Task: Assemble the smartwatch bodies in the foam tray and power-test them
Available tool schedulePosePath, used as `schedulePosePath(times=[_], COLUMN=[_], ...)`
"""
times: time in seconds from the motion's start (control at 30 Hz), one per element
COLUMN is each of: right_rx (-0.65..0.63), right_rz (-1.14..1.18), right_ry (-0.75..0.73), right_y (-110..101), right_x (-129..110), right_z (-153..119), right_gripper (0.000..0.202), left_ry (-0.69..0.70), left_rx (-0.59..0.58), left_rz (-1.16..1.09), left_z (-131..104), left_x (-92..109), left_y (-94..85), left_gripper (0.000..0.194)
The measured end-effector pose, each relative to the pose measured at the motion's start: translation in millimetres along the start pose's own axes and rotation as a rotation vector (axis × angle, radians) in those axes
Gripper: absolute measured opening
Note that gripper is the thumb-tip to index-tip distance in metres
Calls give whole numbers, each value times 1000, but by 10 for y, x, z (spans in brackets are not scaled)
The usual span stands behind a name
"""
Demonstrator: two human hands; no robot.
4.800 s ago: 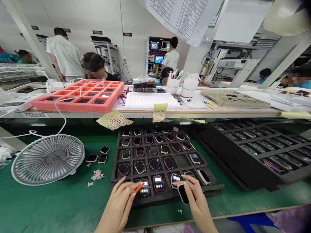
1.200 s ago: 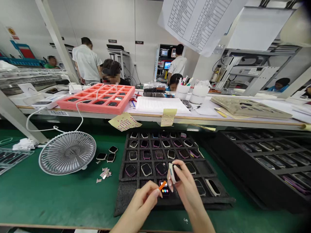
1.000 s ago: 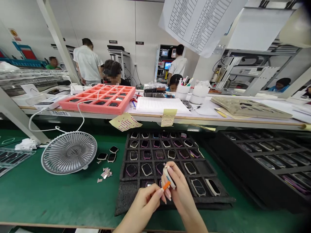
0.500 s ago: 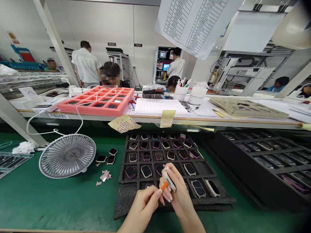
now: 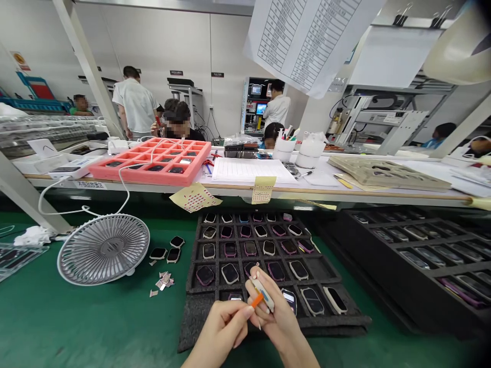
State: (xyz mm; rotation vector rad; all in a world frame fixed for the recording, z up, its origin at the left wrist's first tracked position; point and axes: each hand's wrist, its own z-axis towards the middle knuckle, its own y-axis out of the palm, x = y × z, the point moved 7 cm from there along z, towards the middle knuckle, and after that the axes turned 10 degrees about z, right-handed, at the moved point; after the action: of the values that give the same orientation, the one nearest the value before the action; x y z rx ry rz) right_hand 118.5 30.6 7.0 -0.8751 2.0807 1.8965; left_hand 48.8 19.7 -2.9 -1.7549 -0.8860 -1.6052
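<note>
My left hand [image 5: 228,322] pinches a small orange stick [image 5: 257,300] whose tip meets the side of a pale watch case. The watch case [image 5: 264,294] is wrapped in the fingers of my right hand [image 5: 278,317], edge turned up; its far face is hidden. Both hands are over the lower part of a black foam tray [image 5: 322,326] with watches in many compartments. Just right of my right hand lies a watch with a lit screen [image 5: 289,300]. My hands cover part of the tray's lower rows.
A grey fan [image 5: 105,250] stands at left. Near it lie three watches [image 5: 174,254] and a heap of small pieces [image 5: 164,280]. A second black tray [image 5: 368,260] is at right. The shelf above carries a pink tray [image 5: 153,176]. Other people are beyond it.
My right hand and the watch case have shifted slightly left and down, and the case is turned a little. The orange stick stays against it. More of the lit watch shows.
</note>
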Motion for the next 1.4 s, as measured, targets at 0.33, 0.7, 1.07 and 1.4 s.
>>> schedulePosePath(times=[0.33, 0.7, 1.07, 1.4], right_rx=[240, 630, 697, 939], right_rz=[-136, -804, -1770, -1875], right_ry=[-132, -699, -414, -268], right_y=[-168, -779, -1515, -1545], right_x=[50, -1179, -1975, -1685], right_z=[-62, -464, -586, -1181], right_gripper=[31, 39, 40, 56], left_ry=[-1, -126, -704, -739], left_rx=[202, 802, 636, 621], left_rz=[-62, 418, 909, 916], left_z=[28, -444, -694, -626], left_x=[5, -377, -1087, -1200], left_y=[-125, -1281, -2070, -2117], left_gripper=[53, 48, 33, 33])
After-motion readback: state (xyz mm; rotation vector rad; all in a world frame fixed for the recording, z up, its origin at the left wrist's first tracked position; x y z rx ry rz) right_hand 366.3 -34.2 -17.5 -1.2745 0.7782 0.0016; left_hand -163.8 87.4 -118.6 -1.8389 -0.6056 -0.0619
